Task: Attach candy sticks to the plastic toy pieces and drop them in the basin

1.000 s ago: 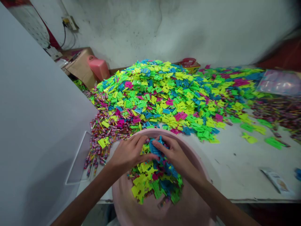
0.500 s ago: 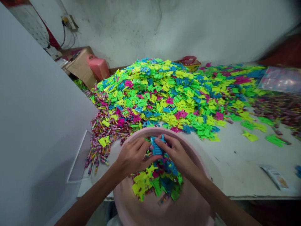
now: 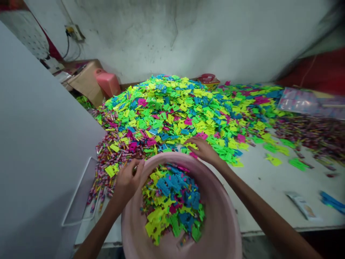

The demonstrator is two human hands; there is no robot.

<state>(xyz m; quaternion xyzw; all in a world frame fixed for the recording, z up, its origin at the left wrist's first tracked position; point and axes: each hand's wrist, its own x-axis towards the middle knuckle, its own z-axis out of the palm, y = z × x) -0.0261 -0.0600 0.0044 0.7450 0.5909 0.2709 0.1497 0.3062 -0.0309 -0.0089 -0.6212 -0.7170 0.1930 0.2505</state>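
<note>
A wide pink plastic basin sits right in front of me, holding a heap of neon plastic comb-like pieces in blue, yellow, green and magenta. My left hand is at the basin's left rim, its fingertips pinched on a small striped stick. My right hand reaches past the far rim, fingers spread on the edge of a large mound of the same neon pieces. A spill of striped sticks lies to the left of the basin.
The white table carries loose pieces, a foil sachet and a clear plastic bag. A grey board rises at the left. A cardboard box and a pink container stand behind the mound.
Both hands have come out of the basin. The left has moved to the left rim, and the right has moved onto the mound beyond the far rim. The view has shifted slightly.
</note>
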